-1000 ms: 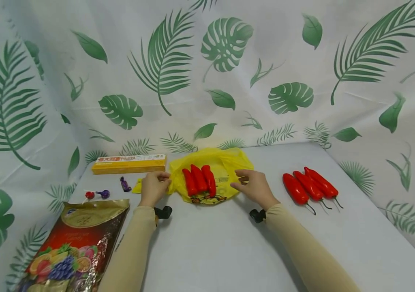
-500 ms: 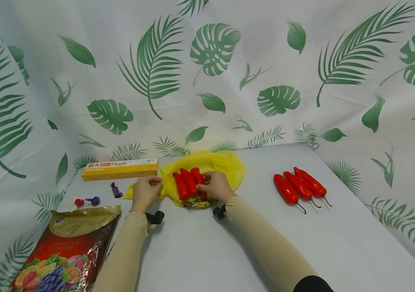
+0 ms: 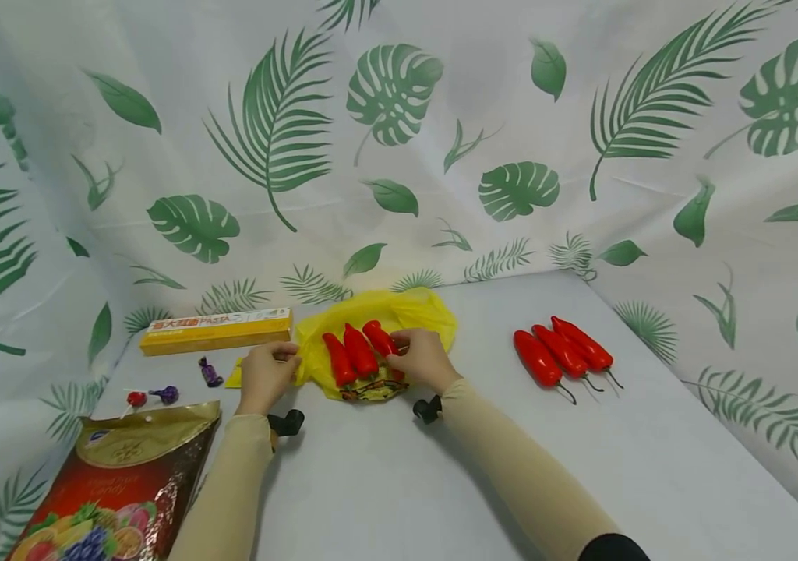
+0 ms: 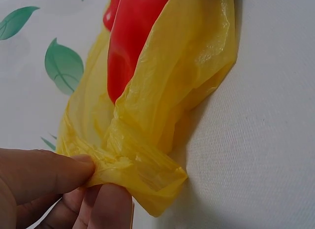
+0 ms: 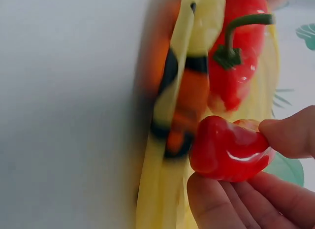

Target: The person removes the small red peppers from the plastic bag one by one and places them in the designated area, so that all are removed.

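A yellow plastic bag (image 3: 409, 310) lies on the white table with three red peppers (image 3: 358, 351) on it. My left hand (image 3: 266, 374) pinches the bag's bunched left edge (image 4: 125, 165) between thumb and fingers. My right hand (image 3: 423, 357) grips the rightmost pepper (image 5: 229, 149) of those on the bag, thumb above and fingers below. In the right wrist view another pepper with a green stem (image 5: 236, 51) lies just beyond it on the bag. Three more red peppers (image 3: 559, 352) lie in a row on the table to the right, apart from both hands.
A long yellow pasta box (image 3: 217, 330) lies at the back left. A purple wrapped candy (image 3: 210, 372) and two small lollipops (image 3: 150, 397) sit near it. A shiny red and gold candy bag (image 3: 104, 491) lies at the front left. Leaf-print cloth (image 3: 399, 117) walls the table in.
My right hand moved left from the bag's right edge onto the rightmost pepper and took hold of it. My left hand kept its pinch on the bag's edge. The head view shifted slightly.
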The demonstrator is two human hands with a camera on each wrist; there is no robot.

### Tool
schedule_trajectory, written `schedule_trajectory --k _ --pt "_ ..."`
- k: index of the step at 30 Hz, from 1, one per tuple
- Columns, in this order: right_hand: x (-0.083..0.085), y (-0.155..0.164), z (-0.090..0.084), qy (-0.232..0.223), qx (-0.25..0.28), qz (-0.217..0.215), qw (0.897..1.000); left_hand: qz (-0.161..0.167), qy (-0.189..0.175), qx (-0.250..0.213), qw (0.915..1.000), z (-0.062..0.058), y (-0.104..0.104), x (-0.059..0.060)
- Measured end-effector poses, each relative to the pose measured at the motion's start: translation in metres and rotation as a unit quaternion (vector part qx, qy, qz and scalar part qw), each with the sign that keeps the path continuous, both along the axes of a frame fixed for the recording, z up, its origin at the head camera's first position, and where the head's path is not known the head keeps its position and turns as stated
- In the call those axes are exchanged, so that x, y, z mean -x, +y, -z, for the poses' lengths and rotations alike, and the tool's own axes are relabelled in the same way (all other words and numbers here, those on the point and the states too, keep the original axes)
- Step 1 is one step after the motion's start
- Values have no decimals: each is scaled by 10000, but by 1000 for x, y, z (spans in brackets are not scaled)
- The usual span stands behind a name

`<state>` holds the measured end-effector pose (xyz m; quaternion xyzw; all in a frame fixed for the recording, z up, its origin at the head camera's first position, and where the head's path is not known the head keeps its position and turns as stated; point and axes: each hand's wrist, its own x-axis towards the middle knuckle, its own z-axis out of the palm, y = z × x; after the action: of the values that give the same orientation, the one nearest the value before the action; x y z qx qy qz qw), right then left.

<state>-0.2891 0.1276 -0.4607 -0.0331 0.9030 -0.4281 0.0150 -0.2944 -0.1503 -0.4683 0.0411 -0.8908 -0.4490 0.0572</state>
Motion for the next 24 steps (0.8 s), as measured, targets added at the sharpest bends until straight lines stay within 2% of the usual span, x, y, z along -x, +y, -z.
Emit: schedule_trajectory --k 7,15,24 --pt "-14 46 -5 118 138 131 9997 23 37 79 10000 -2 -1 -3" --pt "-31 106 -5 -123 -562 520 9970 -77 -68 121 9999 -3 2 -3" --pt "-49 151 -1 12 -1244 871 9884 -11 -174 184 9997 -3 3 -2"
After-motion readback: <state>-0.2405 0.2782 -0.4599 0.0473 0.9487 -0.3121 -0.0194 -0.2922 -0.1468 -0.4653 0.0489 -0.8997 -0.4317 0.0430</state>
